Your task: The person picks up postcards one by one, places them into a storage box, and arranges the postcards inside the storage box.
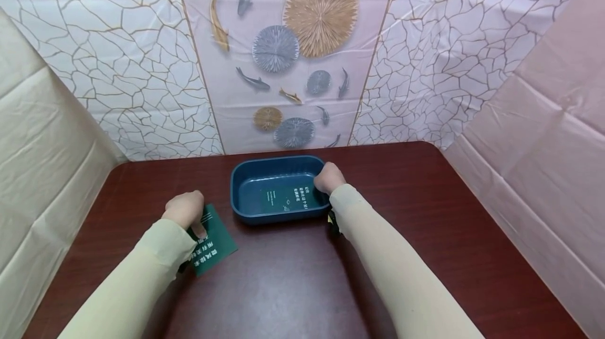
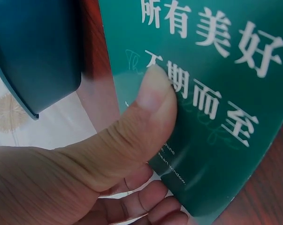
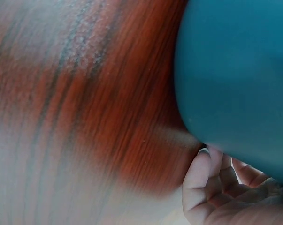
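Observation:
My left hand (image 1: 185, 209) pinches a green card (image 2: 211, 173) by its edge, the thumb lying over the printed face. White Chinese characters and small English lettering cover that face. In the head view this card (image 1: 222, 244) is left of a dark blue rectangular basin (image 1: 246, 219). My right hand (image 1: 329, 177) grips the basin at its right end. The right wrist view shows the fingers (image 3: 197, 176) curled against the outer wall of the basin (image 3: 235, 84). Inside the basin lies another green card (image 1: 288, 198) with white print, partly hidden by my right hand.
The basin stands on a dark red wood-grain table (image 1: 283, 281) with rounded far corners. Behind the table hangs a patterned cloth (image 1: 321, 82) with fish and round motifs. Pale cloth sheets (image 1: 534, 134) flank both sides.

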Tool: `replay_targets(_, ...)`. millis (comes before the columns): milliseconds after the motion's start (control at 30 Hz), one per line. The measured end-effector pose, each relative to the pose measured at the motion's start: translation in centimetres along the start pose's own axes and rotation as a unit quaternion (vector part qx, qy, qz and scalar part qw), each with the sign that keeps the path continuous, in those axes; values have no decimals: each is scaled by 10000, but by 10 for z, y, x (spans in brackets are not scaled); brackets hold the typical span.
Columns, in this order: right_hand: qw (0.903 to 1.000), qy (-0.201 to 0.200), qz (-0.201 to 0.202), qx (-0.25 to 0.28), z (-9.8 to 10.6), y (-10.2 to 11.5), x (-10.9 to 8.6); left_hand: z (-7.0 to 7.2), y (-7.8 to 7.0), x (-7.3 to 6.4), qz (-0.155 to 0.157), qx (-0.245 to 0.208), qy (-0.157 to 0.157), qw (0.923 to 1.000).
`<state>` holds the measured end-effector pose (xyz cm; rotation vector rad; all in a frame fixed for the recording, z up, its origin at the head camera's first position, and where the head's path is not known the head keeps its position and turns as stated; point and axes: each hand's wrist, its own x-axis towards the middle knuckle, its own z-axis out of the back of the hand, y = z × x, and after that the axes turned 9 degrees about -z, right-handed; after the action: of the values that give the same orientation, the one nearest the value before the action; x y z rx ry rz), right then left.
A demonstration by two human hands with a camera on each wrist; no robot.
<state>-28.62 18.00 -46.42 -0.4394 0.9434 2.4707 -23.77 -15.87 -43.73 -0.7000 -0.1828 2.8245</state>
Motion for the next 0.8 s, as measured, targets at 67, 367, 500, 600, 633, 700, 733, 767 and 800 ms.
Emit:
replay_targets(67, 10000, 8, -10, 43, 0, -1, 0, 1, -1, -1, -53, 31, 15, 10000)
replay_targets(367, 10000, -14, 60, 70, 3, 1, 0, 2, 1, 0, -47, -98, 104, 9999)
replay_targets(500, 9999, -12, 115, 31, 6, 2, -1, 3, 3, -1, -102, -154, 14, 9998)
replay_targets(600, 10000, 8, 90, 25, 6, 0, -2, 1, 5, -1, -157, -148, -83, 9997)
replay_targets(633, 10000, 18, 76, 29, 6, -1, -3, 1, 5, -1, -175, -161, -92, 9997)
replay_targets(700, 10000, 40, 61, 53, 5, -2, -3, -1, 5, -2, -184, -143, -92, 9997)
replay_targets(733, 10000, 54, 61, 56, 4, -3, -3, -2, 6, -3, -189, -141, -90, 9997)
replay_targets(767, 9999, 70, 57, 68, 3, -3, -4, -2, 6, -4, -199, -141, -86, 9997)
replay_targets(800, 9999, 75, 62, 75, 2, -4, -4, -3, 6, -4, -211, -147, -81, 9996)
